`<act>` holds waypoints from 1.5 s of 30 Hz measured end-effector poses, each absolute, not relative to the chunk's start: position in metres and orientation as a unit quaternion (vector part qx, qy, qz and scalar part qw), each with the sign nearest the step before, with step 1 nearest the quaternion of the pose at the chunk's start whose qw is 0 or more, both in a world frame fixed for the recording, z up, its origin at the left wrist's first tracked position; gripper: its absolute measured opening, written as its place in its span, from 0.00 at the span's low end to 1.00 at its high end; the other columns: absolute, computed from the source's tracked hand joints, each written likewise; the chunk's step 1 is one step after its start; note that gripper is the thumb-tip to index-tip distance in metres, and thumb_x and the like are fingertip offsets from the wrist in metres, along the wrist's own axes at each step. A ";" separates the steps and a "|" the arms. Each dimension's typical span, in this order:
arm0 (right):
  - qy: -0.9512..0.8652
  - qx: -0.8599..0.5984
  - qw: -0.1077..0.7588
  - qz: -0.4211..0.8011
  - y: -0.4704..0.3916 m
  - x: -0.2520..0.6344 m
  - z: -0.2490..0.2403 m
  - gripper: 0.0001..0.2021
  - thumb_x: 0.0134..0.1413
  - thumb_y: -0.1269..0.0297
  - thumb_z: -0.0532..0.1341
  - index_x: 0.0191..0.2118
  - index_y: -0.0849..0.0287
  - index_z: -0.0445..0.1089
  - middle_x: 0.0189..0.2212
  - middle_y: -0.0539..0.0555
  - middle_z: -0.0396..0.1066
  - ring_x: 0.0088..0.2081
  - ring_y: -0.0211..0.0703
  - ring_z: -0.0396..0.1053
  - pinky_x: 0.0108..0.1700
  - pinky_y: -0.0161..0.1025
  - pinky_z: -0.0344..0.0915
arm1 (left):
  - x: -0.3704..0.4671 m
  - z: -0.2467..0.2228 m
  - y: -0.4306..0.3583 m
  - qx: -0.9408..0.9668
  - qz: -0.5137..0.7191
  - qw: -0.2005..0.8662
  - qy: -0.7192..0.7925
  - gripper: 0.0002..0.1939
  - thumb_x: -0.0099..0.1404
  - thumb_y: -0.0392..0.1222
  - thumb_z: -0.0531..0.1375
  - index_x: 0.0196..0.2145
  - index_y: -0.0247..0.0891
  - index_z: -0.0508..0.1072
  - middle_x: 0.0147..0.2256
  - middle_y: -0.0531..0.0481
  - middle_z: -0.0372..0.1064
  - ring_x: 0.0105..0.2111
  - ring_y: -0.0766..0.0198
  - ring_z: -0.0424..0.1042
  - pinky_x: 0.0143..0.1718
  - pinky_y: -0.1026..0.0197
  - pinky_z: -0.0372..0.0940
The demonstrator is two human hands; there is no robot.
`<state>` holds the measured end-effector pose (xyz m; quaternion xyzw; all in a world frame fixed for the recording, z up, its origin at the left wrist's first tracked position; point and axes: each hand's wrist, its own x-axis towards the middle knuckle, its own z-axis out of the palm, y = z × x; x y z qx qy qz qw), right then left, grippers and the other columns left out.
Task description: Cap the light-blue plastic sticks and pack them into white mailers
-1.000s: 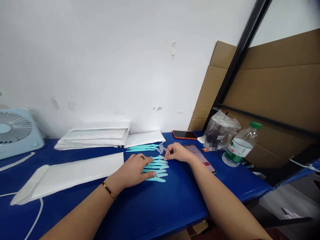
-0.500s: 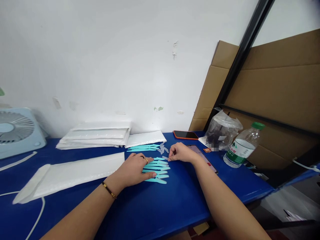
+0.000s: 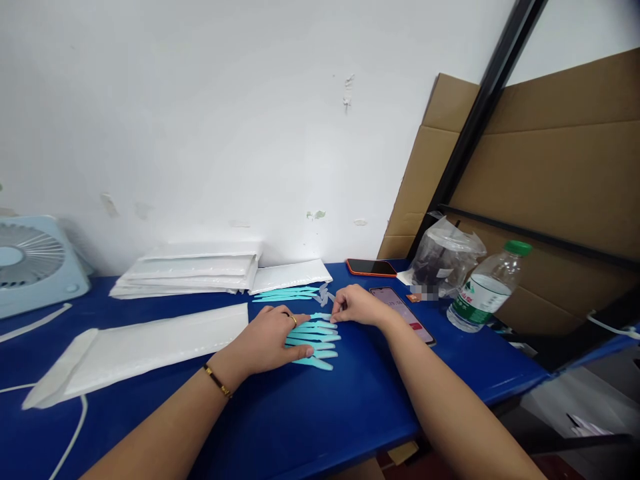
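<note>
Several turquoise eyebrow razors (image 3: 320,339) lie side by side in a row on the blue table. My left hand (image 3: 270,339) rests across their handle ends, thumb and forefinger stretched apart, covering part of them. At the far end of the row, my right hand (image 3: 354,307) pinches a small translucent blade cap at the tip of the topmost razor; the fingertips mostly hide it. Just beyond lie several loose translucent caps (image 3: 323,295). More turquoise razors (image 3: 285,294) lie in a bunch to the left of those caps.
A long white padded mailer (image 3: 160,347) lies left of my hands, with a stack of mailers (image 3: 187,270) behind it. Two phones, one orange-edged (image 3: 371,268) and one lit (image 3: 403,313), lie right. A water bottle (image 3: 483,293), bagged cup (image 3: 443,260) and fan (image 3: 37,263) stand around.
My right hand has shifted slightly left, bringing its pinched fingertips onto the tip of the topmost razor. The left hand has stayed in place on the row.
</note>
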<state>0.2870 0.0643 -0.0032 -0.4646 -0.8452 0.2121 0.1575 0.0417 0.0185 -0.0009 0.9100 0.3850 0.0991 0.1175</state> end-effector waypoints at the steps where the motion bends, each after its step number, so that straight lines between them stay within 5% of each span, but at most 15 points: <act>1: -0.849 -0.454 0.163 0.218 0.064 0.283 -0.005 0.08 0.39 0.60 0.66 0.25 0.59 0.75 0.23 0.50 0.73 0.25 0.36 0.66 0.26 0.31 0.56 | 0.043 0.000 0.017 0.913 0.096 0.123 0.378 0.33 0.58 0.65 0.49 0.56 0.46 0.60 0.41 0.46 0.69 0.45 0.55 0.63 0.44 0.57 0.55; 17: -0.834 -0.507 0.126 0.175 0.064 0.300 0.001 0.05 0.37 0.63 0.65 0.22 0.60 0.73 0.23 0.50 0.73 0.24 0.37 0.67 0.26 0.31 0.58 | 0.038 0.001 0.021 0.909 0.105 0.093 0.393 0.33 0.58 0.65 0.49 0.55 0.45 0.62 0.38 0.47 0.71 0.42 0.55 0.66 0.45 0.56 0.54; 22: -0.846 -0.484 0.170 0.145 0.062 0.296 0.002 0.10 0.37 0.62 0.66 0.30 0.58 0.75 0.29 0.51 0.74 0.29 0.38 0.68 0.29 0.32 0.59 | 0.038 0.001 0.022 0.909 0.105 0.087 0.395 0.32 0.58 0.64 0.50 0.55 0.46 0.62 0.38 0.48 0.71 0.42 0.56 0.66 0.45 0.56 0.54; 35: -0.860 -0.428 0.174 0.216 0.066 0.286 -0.007 0.06 0.44 0.64 0.64 0.29 0.58 0.76 0.26 0.50 0.72 0.27 0.35 0.67 0.28 0.31 0.59 | 0.039 0.006 0.018 0.918 0.083 0.126 0.367 0.33 0.58 0.65 0.49 0.57 0.47 0.58 0.41 0.48 0.70 0.44 0.56 0.65 0.46 0.57 0.55; 41: -0.857 -0.444 0.241 0.105 0.079 0.288 -0.016 0.10 0.47 0.69 0.61 0.37 0.56 0.74 0.36 0.53 0.69 0.34 0.37 0.66 0.37 0.34 0.60 | 0.036 -0.015 0.042 0.899 0.116 0.038 0.422 0.35 0.60 0.66 0.43 0.59 0.46 0.53 0.61 0.48 0.49 0.60 0.51 0.47 0.56 0.49 0.44; 45: -0.858 -0.456 0.218 0.092 0.081 0.290 -0.017 0.03 0.46 0.67 0.63 0.29 0.58 0.74 0.32 0.53 0.67 0.33 0.38 0.65 0.36 0.34 0.59 | 0.034 -0.024 0.050 0.893 0.114 0.013 0.435 0.35 0.62 0.65 0.40 0.60 0.44 0.52 0.60 0.47 0.51 0.61 0.50 0.44 0.56 0.44 0.40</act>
